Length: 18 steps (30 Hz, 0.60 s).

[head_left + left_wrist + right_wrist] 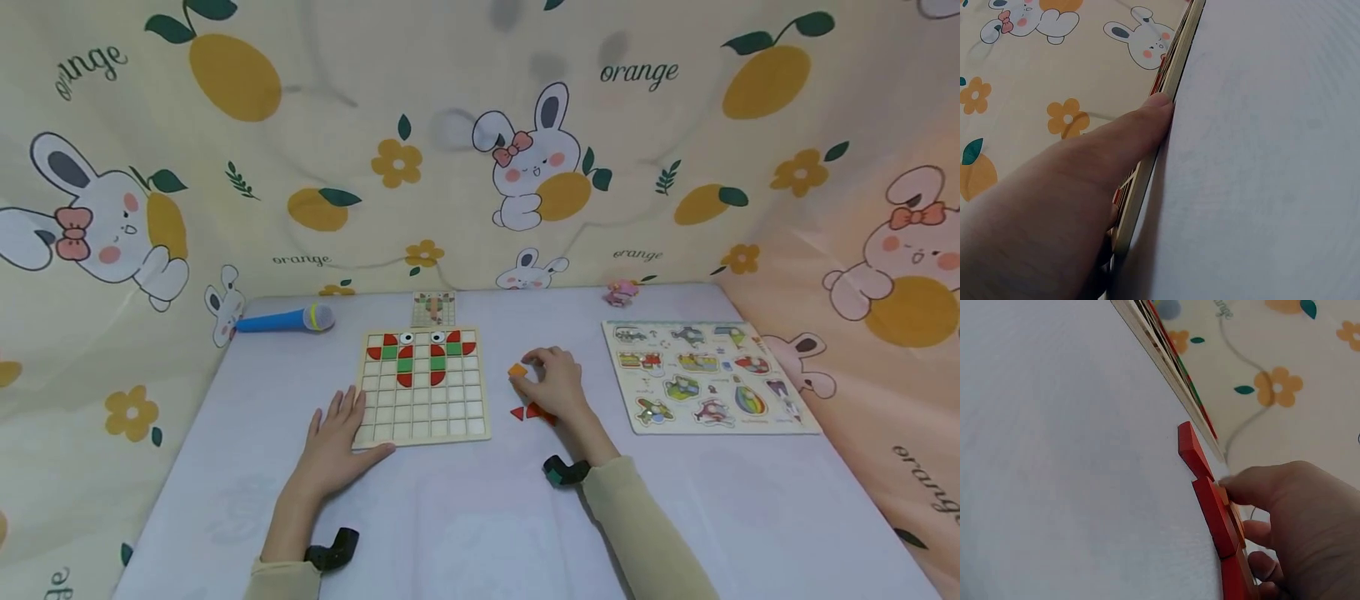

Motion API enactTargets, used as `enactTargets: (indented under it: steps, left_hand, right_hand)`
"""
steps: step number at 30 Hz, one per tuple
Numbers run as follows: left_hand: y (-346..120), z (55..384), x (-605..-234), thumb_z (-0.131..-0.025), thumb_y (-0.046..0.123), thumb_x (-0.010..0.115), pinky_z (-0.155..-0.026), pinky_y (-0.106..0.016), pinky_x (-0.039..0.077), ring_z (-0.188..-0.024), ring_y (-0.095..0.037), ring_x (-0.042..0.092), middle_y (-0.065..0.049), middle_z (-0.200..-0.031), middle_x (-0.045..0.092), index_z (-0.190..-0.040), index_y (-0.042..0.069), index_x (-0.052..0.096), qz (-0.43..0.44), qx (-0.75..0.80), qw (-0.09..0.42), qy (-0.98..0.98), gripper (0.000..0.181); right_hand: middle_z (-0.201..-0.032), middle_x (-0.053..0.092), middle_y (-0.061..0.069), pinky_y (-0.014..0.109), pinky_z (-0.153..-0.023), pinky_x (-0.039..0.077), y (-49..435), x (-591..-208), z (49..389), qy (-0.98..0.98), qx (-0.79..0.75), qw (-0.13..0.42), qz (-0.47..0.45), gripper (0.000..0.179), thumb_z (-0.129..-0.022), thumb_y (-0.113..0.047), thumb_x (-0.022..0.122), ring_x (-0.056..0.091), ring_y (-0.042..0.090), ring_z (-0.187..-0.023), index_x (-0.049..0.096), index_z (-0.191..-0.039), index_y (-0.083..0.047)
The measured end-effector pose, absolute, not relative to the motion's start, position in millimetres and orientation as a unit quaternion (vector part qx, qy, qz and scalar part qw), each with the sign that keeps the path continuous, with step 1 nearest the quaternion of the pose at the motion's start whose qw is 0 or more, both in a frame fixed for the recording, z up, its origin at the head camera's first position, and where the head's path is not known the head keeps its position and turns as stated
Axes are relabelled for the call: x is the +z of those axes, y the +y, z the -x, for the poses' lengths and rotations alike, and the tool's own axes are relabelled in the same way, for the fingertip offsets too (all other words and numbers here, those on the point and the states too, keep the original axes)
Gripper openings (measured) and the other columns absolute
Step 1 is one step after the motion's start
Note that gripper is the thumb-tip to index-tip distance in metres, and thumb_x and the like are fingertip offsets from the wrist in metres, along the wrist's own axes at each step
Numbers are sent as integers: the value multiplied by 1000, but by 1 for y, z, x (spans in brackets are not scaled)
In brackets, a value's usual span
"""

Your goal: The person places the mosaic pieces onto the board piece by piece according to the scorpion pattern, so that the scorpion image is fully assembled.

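Note:
My left hand (pixel 330 454) lies with fingers spread at the lower-left corner of a wooden grid board (pixel 450 439). Its thumb (pixel 1150 115) presses along the board's near edge. Red and green tiles and two eye tiles (pixel 437 337) form a pattern in the board's upper rows. To the right of the board, my right hand (pixel 557 385) pinches a small orange block (pixel 517 370) between thumb and forefinger. Several red blocks (pixel 1215 515) lie on the table close under that hand, partly covered by it in the head view.
A small pattern card (pixel 433 308) lies behind the board. At the back left is a blue toy microphone (pixel 277 322). A picture puzzle board (pixel 712 421) sits on the right, with a pink figurine (pixel 621 292) behind it. A printed cloth backs the table.

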State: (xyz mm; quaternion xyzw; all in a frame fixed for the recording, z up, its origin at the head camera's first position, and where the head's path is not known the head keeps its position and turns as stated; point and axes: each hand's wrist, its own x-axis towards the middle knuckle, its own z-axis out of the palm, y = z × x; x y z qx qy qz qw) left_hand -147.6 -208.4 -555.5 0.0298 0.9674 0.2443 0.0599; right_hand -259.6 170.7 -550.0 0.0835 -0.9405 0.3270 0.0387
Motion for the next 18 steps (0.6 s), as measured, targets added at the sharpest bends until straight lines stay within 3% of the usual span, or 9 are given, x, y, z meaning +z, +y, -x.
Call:
enactTargets:
  steps: [5, 18]
  left_hand:
    - [-208, 147, -555, -89, 75, 67, -128, -69, -3, -164, -44, 2, -22, -176, 12, -167, 0, 22, -30, 244, 64, 967, 117]
    - [-207, 150, -553, -88, 75, 68, -128, -69, -4, -164, -44, 1, -23, -176, 11, -167, -1, 21, -27, 242, 68, 968, 119]
  right_hand:
    - [-113, 68, 15, 58, -96, 39, 168, -552, 260, -941, 327, 56, -72, 30, -94, -31, 77, 56, 37, -110, 76, -112, -7]
    - [-115, 72, 14, 57, -99, 40, 172, -554, 262, -931, 352, 60, -71, 38, -97, -36, 79, 60, 34, -112, 76, -119, -5]
